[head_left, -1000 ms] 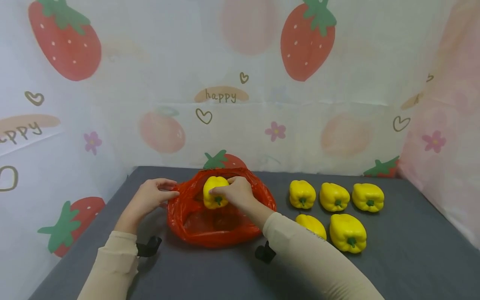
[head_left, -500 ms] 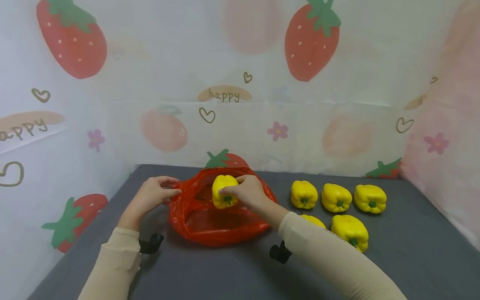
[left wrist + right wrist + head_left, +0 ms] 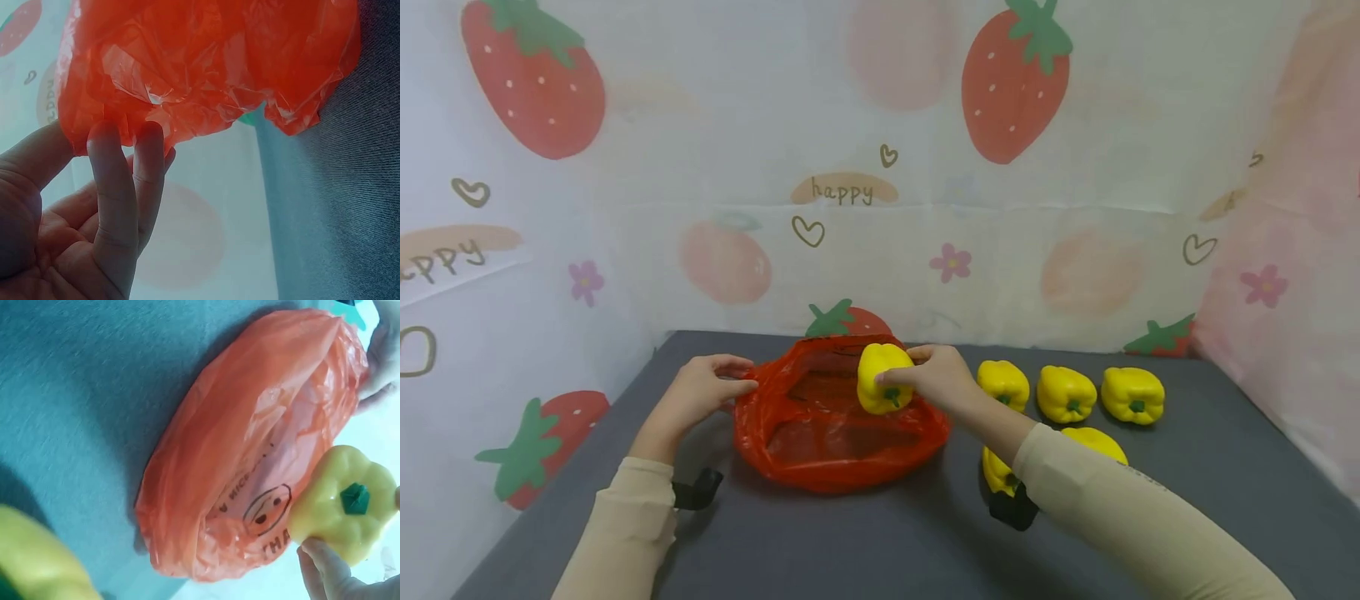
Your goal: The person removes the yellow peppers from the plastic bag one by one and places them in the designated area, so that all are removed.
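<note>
A red plastic bag (image 3: 842, 477) sits on the grey table with its mouth spread wide. My left hand (image 3: 691, 402) pinches the bag's left rim; in the left wrist view its thumb lies on one side of the film (image 3: 187, 81) and the fingers on the other. A yellow bell pepper (image 3: 877, 371) with a green stem is in the grip of my right hand (image 3: 946, 382), above the right part of the bag's mouth. In the right wrist view the held pepper (image 3: 334, 506) overlaps the bag's rim, and printed lettering with a smiling face shows on the bag.
Several more yellow bell peppers stand on the table to the right: a back row with one pepper (image 3: 1133, 395) at its right end, and nearer ones such as a pepper (image 3: 1093, 439) partly covered by my right sleeve (image 3: 1120, 500). A strawberry-print cloth (image 3: 985, 283) rises behind.
My right hand has carried the pepper rightward, from the middle of the bag's mouth to its right side. The left hand and the bag stay about where they were.
</note>
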Demonstrator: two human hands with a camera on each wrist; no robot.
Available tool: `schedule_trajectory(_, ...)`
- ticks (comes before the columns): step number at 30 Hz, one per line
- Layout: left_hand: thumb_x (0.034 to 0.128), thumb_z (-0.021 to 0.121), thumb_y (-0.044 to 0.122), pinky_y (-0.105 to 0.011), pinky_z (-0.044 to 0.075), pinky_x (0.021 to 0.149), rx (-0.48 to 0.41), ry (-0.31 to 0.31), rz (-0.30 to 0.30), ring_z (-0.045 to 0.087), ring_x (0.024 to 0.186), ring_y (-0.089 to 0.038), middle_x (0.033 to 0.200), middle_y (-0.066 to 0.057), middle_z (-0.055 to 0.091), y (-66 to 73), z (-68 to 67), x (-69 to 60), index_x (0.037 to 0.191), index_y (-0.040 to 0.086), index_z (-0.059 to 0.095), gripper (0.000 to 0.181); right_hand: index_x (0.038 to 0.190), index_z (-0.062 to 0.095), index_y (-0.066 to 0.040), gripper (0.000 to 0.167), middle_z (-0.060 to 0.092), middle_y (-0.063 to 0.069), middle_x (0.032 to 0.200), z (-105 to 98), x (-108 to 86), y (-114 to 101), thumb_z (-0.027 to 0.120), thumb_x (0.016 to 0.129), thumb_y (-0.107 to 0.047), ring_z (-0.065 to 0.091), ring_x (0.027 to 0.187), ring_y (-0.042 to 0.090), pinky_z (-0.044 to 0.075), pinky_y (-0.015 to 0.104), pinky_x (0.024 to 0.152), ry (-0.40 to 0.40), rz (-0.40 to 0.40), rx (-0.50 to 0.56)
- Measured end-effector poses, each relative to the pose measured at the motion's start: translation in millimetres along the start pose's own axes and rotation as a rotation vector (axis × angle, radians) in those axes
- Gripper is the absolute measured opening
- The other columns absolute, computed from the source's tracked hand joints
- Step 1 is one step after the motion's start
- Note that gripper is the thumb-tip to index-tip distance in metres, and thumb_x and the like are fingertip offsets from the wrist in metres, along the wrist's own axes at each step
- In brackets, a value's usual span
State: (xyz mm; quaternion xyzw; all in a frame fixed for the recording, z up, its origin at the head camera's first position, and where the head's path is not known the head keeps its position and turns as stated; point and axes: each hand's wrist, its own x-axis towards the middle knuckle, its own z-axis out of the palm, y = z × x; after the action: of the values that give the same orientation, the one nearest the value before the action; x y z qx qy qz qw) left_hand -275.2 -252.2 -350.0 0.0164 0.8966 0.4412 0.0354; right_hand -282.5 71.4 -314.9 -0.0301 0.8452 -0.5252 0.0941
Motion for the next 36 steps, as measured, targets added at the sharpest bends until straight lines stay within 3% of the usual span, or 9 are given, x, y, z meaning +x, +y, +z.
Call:
schedule_trajectory(11,0.0961,0.065,0.029,-0.039,0.061,0.082,0.005,0.001,0.005,0.069,0.097,-0.022,0.134,-0.026,0.06,-1.5,-2.2,0.3,0.14,0.0,0.053,0.053,0.141,0.055,-0.006,0.07,0.064,0.012,0.131,-23,-5.6,9,0.078,0.082,-0.037,0.059,0.113,0.025,0.054,0.04,0.099,0.004,-0.005,-0.071)
schedule_trajectory(22,0.0957,0.066,0.028,-0.039,0.061,0.082,0.003,0.0,0.003,0.069,0.096,-0.022,0.133,-0.026,0.061,-2.0,-0.9,1.2,0.139,-0.001,0.053,0.054,0.14,0.057,-0.01,0.07,0.064,0.012,0.133,-60,-18.6,15,0.076,0.082,-0.045,0.056,0.11,0.027,0.051,0.033,0.088,-0.003,-0.01,-0.138)
schedule_trajectory(27,0.0957,0.066,0.029,-0.041,0.061,0.084,0.007,-0.002,-0.002,0.069,0.097,-0.022,0.133,-0.025,0.061,-2.3,-1.2,3.0,0.139,0.0,0.053,0.054,0.143,0.052,-0.006,0.073,0.058,0.016,0.14,-76,-23.6,19,0.076,0.084,-0.043,0.06,0.116,0.028,0.055,0.037,0.096,-0.011,0.005,-0.114)
schedule_trajectory(32,0.0956,0.066,0.029,-0.042,0.061,0.084,0.005,-0.007,0.001,0.069,0.096,-0.022,0.134,-0.026,0.06,-2.3,-1.3,3.0,0.139,0.0,0.054,0.054,0.148,0.045,-0.003,0.077,0.05,0.019,0.148,-89,-26.8,25,0.075,0.087,-0.04,0.057,0.127,0.032,0.048,0.046,0.108,-0.026,0.031,-0.067)
schedule_trajectory(36,0.0957,0.066,0.029,-0.041,0.061,0.083,0.004,-0.011,0.007,0.069,0.094,-0.02,0.135,-0.026,0.06,-0.9,-0.6,2.3,0.139,-0.001,0.053,0.054,0.15,0.041,-0.002,0.081,0.043,0.02,0.154,-100,-30.4,30,0.074,0.087,-0.042,0.051,0.135,0.035,0.046,0.047,0.11,-0.03,0.031,-0.088)
